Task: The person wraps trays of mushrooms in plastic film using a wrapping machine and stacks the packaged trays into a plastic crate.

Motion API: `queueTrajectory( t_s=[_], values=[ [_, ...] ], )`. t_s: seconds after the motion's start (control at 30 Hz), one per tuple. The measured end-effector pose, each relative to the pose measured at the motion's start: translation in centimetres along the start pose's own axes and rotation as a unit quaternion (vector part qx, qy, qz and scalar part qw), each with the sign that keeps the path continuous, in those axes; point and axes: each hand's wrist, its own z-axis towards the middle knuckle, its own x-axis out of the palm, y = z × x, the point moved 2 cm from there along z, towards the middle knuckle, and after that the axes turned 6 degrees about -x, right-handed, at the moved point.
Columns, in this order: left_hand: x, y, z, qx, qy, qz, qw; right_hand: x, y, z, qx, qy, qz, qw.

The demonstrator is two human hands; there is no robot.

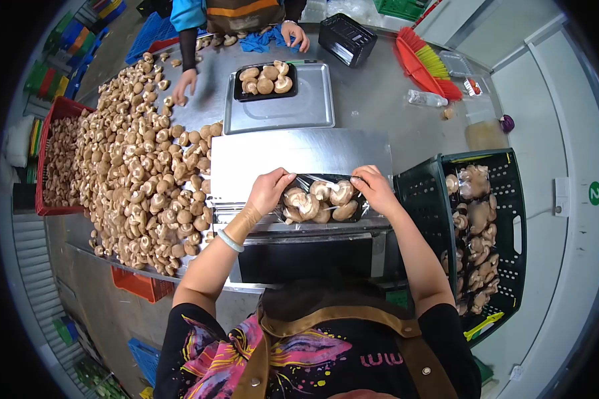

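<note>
A black tray of mushrooms point(321, 201) lies before me at the wrapping station, with shiny clear plastic film point(304, 181) over it. My left hand point(267, 191) pinches the film at the tray's upper left corner. At the upper right corner, my right hand point(375, 187) has its thumb and fingers closed on the film too. Several brown-capped mushrooms with pale undersides show through the film. Just beyond my hands is a flat metal plate point(299, 151).
Loose mushrooms point(140, 153) cover the table's left side, beside a red crate point(50, 159). Across from me, a co-worker's hand point(184, 86) hovers near them. A filled tray point(266, 81) sits on a scale point(279, 114). The dark green crate point(439, 199) at right holds wrapped trays.
</note>
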Motion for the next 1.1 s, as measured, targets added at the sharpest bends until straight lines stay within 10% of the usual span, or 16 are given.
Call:
queueTrajectory(
  t_s=[0.3,0.63,0.77,0.93,1.1],
  values=[
    [-4.8,-11.0,-9.6,-0.05,-0.051,-0.11,0.991,-4.4,14.0,-5.5,0.107,-0.051,0.079,0.99],
    [7.2,2.1,-16.0,-0.131,-0.012,0.079,0.988,5.7,3.3,-17.2,0.237,0.023,-0.023,0.971],
    [7.1,2.0,-17.7,-0.153,-0.105,0.096,0.978,5.8,2.8,-19.1,0.36,-0.015,0.081,0.929],
    [8.9,4.1,-20.5,-0.149,-0.176,-0.117,0.966,7.3,4.0,-20.4,0.271,-0.128,0.071,0.952],
    [5.6,4.8,-20.1,-0.12,-0.176,-0.141,0.967,2.5,7.9,-25.1,0.3,-0.28,0.337,0.847]
  ],
)
